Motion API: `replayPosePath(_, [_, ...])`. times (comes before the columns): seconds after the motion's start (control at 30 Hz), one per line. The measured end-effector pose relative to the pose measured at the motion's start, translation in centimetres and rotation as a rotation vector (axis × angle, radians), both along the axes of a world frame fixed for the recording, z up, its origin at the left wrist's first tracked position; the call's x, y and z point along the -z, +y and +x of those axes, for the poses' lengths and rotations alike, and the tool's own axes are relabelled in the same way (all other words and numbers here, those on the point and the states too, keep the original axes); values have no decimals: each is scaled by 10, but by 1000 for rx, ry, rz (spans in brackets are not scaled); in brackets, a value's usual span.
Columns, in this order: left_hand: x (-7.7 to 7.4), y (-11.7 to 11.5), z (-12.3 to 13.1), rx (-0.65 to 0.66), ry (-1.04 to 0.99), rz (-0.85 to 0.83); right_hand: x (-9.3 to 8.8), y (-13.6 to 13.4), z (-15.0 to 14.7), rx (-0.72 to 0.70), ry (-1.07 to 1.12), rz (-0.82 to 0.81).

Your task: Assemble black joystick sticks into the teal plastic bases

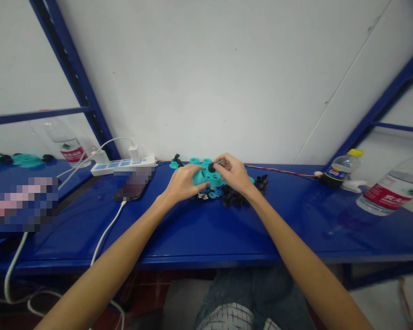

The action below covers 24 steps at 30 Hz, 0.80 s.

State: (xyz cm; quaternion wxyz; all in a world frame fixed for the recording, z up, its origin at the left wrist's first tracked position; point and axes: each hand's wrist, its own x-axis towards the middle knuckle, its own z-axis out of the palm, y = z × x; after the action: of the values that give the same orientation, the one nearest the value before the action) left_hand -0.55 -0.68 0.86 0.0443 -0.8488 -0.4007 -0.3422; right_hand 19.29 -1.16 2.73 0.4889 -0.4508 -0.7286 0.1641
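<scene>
Left hand (181, 183) clasps teal cup (198, 177), right hand (236, 176) pinches black plug (211, 167) — small plug may slip, dropping into the loose parts pile (227, 197).

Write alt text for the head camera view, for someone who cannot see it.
Over a blue bench, the left hand holds a teal plastic cup while the right hand pinches a small black part next to it, above a pile of similar pieces. A power strip and phone lie left, bottles right.
</scene>
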Motion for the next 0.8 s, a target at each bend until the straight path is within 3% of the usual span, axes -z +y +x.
replayPosePath(0.17, [0,-1,0,-44,-1,-6,-5,7,24,211,-75,137])
replayPosePath(0.37, [0,0,-1,-46,19,-13,-9,19,67,282,20,96])
replayPosePath(0.5, [0,0,-1,-40,21,-16,-9,21,107,596,-68,129])
replayPosePath(0.63, [0,0,-1,-41,17,-7,-3,19,134,903,-201,-39])
replayPosePath(0.8, [0,0,-1,-43,22,-19,9,24,137,967,-337,-249])
